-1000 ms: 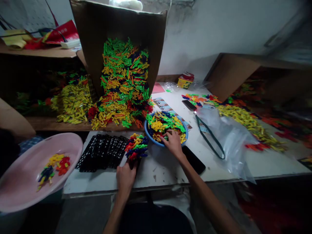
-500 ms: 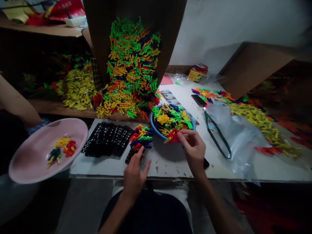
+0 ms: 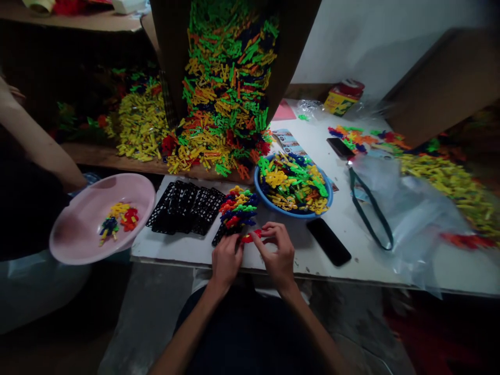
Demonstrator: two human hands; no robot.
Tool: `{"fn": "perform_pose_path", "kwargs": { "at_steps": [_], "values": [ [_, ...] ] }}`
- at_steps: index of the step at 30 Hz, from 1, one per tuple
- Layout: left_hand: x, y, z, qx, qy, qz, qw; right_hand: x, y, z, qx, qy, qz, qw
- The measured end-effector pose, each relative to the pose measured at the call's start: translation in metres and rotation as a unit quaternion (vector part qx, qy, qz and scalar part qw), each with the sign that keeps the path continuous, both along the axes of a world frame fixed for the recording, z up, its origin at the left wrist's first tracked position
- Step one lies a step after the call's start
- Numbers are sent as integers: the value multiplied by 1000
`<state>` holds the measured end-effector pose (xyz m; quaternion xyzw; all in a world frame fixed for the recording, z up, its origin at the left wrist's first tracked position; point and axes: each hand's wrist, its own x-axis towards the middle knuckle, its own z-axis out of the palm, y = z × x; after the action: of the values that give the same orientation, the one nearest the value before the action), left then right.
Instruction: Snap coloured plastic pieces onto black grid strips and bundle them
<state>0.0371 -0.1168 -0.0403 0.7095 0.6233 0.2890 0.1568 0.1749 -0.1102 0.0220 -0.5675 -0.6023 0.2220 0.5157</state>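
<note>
My right hand [image 3: 278, 255] pinches a small red plastic piece [image 3: 252, 236] between thumb and fingers, close to my left fingertips. My left hand [image 3: 226, 261] is curled at the near end of a black lattice plate [image 3: 220, 235], its fingers closed on that edge; their exact contact is partly hidden. Rows of red, yellow, green and blue plastic pieces [image 3: 239, 207] sit on this plate. Just beyond my right hand is a blue bowl [image 3: 330, 195] heaped with mixed-colour pieces [image 3: 292, 182].
Black lattice plates [image 3: 185, 207] lie overlapped at left. Another person's arm [image 3: 37, 138] is beside a pink basin [image 3: 62, 242] holding a few pieces. A phone [image 3: 328, 241], a dark green strap [image 3: 371, 211] and clear plastic bags [image 3: 417, 208] lie at right. A large coloured heap [image 3: 230, 99] rises behind.
My right hand has moved from the bowl's rim toward my left hand, carrying the red piece and uncovering the phone. My left fingers have closed at the plate's near end. The view has shifted.
</note>
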Motion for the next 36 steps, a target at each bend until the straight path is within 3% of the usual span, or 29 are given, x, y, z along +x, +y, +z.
{"fn": "perform_pose_path", "kwargs": {
  "at_steps": [6,11,18,23,30,36],
  "values": [
    [-2,18,-5,-83,86,59,991,0,11,-8,61,-112,26,991],
    [-4,24,-7,-112,114,21,987,4,16,-17,70,-145,107,981],
    [-6,32,-1,-131,131,12,983,12,25,-18,107,-170,112,973],
    [-8,34,-1,-119,143,-25,982,12,26,-22,135,-183,90,969],
    [-5,27,-13,-62,71,81,992,3,33,-32,166,-168,107,966],
    [-4,28,-19,-34,79,64,994,-8,41,-44,151,-118,79,978]
  ]
}}
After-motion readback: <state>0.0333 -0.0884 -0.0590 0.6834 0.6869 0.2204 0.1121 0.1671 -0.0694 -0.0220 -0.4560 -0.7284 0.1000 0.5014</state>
